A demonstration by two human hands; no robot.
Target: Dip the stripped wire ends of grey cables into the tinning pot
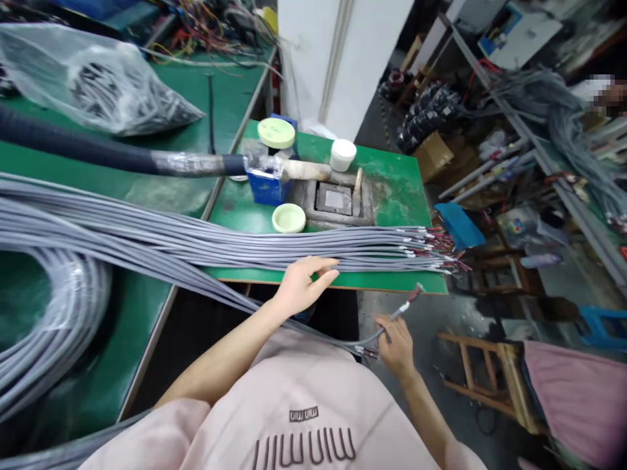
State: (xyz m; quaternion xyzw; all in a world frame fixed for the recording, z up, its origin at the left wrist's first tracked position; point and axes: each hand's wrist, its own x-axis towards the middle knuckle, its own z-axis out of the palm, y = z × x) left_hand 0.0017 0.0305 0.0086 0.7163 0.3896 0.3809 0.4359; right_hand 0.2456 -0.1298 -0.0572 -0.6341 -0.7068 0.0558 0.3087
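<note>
My left hand [304, 282] rests with its fingers curled lightly on a flat bundle of grey cables [274, 251] at the front edge of the small green table [392, 183]. The cables' stripped red ends [438, 248] fan out at the table's right edge. My right hand [396, 343] is below the table edge, pinched on a single grey cable [399, 313] whose stripped end points up and right. Loose cable ends [367, 352] lie on my lap beside it.
A grey solder pot [336, 199] sits on the small table with a blue box [267, 183], a white jar [342, 155] and pale green lids [289, 218]. A thick black hose [98, 153] crosses the left bench, near a plastic bag [93, 78]. Wooden stools [490, 372] stand at right.
</note>
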